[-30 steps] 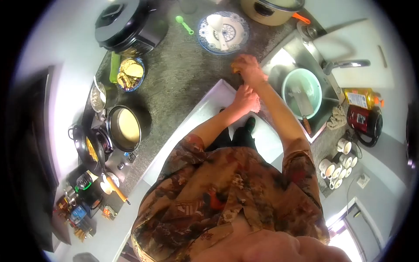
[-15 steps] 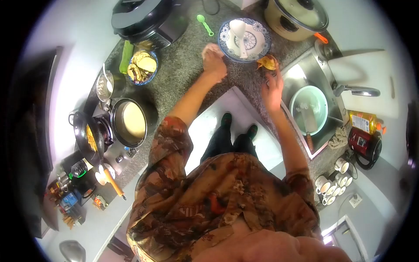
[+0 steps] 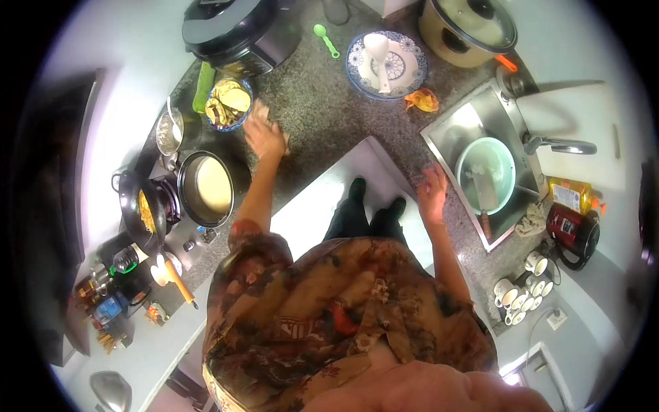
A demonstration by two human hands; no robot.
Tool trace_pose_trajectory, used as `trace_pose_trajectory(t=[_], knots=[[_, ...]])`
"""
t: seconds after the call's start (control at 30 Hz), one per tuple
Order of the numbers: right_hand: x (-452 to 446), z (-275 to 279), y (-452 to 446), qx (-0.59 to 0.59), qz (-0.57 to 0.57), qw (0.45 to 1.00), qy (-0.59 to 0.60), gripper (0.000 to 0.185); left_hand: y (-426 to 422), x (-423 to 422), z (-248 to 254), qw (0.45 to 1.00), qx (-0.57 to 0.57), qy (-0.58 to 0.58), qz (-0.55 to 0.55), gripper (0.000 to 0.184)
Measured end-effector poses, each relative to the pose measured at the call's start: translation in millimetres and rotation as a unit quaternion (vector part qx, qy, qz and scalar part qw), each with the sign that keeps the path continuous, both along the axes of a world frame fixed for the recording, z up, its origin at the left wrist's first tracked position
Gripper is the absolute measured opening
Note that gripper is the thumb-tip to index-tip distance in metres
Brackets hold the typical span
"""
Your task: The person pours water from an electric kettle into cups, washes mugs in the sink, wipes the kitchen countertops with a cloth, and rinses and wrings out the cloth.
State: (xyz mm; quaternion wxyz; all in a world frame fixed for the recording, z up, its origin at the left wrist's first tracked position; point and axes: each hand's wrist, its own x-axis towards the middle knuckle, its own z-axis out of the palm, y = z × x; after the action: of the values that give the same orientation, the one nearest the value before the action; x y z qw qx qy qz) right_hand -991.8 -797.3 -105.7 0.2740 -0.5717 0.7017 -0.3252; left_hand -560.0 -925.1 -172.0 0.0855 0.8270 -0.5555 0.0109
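Observation:
On the dark speckled counter [image 3: 312, 103], my left hand [image 3: 265, 141] is pressed down with its fingers over a pale cloth [image 3: 260, 110], whose edges show past the fingers. Just beyond it is a blue-rimmed bowl [image 3: 230, 125] with round, yellowish slices in it. My right hand [image 3: 432, 192] hovers by the counter edge left of the sink, its fingers loosely bent and nothing in them. A crumpled orange-yellow piece [image 3: 422, 100] lies above it, beside a blue-patterned plate [image 3: 416, 52] that carries a white spoon [image 3: 379, 58].
At the left are a pot of pale batter [image 3: 213, 185], a wok [image 3: 143, 213] with yellow food and a small metal pot [image 3: 169, 134]. A black cooker [image 3: 237, 34] and lidded pot [image 3: 467, 31] stand at the back. The sink [image 3: 446, 130] holds a mint basin [image 3: 506, 161] with a cleaver.
My left hand has slid the cloth leftward across the counter to beside the bowl of slices. My right hand has drawn back from the orange-yellow piece towards me.

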Motion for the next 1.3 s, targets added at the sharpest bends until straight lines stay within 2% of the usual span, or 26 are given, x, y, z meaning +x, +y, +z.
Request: trace_pose_trajectory(t=[0.1,0.2,0.27,0.33,0.37,0.4,0.5,0.57,0.6,0.67,0.8,0.83,0.87,0.93,1.0,1.07,1.13,1.2,1.23,1.27,1.3], knots=[[-2.5,0.6,5.1,-0.011,0.004,1.0,0.027,0.033,64.2,6.8,22.7,0.998,-0.009,0.018,-0.056,0.074],[-11.7,-0.4,14.9,-0.024,-0.004,1.0,0.014,0.033,106.1,0.5,25.4,0.991,-0.052,0.034,-0.122,0.072],[-20.0,4.9,26.1,0.029,-0.035,0.998,-0.05,0.033,109.6,-9.4,13.1,0.991,-0.073,0.042,-0.101,0.068],[-32.9,1.9,42.6,0.001,-0.045,0.999,-0.016,0.035,92.0,-28.9,-0.5,0.994,-0.069,-0.001,-0.088,0.065],[-40.5,6.2,50.9,0.01,-0.055,0.998,-0.003,0.035,75.0,-44.9,6.0,0.988,-0.044,0.042,-0.139,0.063],[-47.8,9.4,59.7,0.019,-0.065,0.998,0.008,0.035,59.1,-66.5,6.3,0.972,-0.069,0.09,-0.208,0.062],[-69.1,17.9,96.3,0.024,-0.127,0.991,0.045,0.034,17.8,-146.0,11.0,0.935,-0.081,0.143,-0.315,0.058],[-85.0,17.9,128.9,0.044,-0.185,0.979,0.071,0.034,2.9,-199.2,4.1,0.933,-0.064,0.212,-0.284,0.056],[-93.1,24.9,143.9,0.049,-0.203,0.975,0.075,0.034,-0.7,-222.7,0.5,0.917,-0.059,0.232,-0.319,0.056],[-104.5,41.6,175.2,0.035,-0.254,0.963,0.088,0.033,0.6,-261.6,-3.1,0.889,-0.096,0.17,-0.414,0.06],[-136.3,85.6,243.4,0.008,-0.328,0.943,0.055,0.031,42.7,-327.1,19.0,0.856,-0.066,0.184,-0.479,0.058],[-144.7,95.2,260.7,0.029,-0.378,0.925,-0.003,0.03,57.0,-339.9,18.0,0.845,-0.062,0.18,-0.499,0.058],[-158.0,92.5,281.2,0.024,-0.399,0.916,0.031,0.024,71.5,-352.5,17.0,0.836,-0.058,0.174,-0.517,0.057],[-188.3,87.0,321.1,-0.027,-0.449,0.893,0.017,0.021,103.5,-377.2,13.1,0.833,-0.039,0.16,-0.529,0.058],[-220.2,81.7,362.0,-0.042,-0.489,0.871,-0.008,0.029,139.9,-406.9,17.4,0.835,-0.025,0.153,-0.527,0.062],[-253.1,72.2,393.2,-0.06,-0.578,0.806,-0.116,0.038,174.4,-432.3,31.2,0.825,-0.006,0.154,-0.543,0.065],[-286.6,61.7,416.8,-0.046,-0.621,0.775,-0.106,0.044,204.6,-459.3,46.0,0.816,0.013,0.157,-0.556,0.068],[-317.0,44.6,436.2,0.036,-0.626,0.777,-0.057,0.045,228.1,-480.5,57.1,0.768,0.039,0.104,-0.631,0.076],[-328.8,35.2,440.6,0.035,-0.623,0.779,-0.061,0.045,238.0,-490.4,51.6,0.74,0.012,0.105,-0.665,0.079],[-339.3,25.3,442.5,0.049,-0.591,0.804,-0.026,0.043,244.6,-498.4,45.6,0.742,0.01,0.101,-0.662,0.079],[-347.8,25.6,440.0,0.063,-0.558,0.827,0.011,0.042,250.6,-508.8,46.0,0.694,0.011,0.126,-0.709,0.079]])
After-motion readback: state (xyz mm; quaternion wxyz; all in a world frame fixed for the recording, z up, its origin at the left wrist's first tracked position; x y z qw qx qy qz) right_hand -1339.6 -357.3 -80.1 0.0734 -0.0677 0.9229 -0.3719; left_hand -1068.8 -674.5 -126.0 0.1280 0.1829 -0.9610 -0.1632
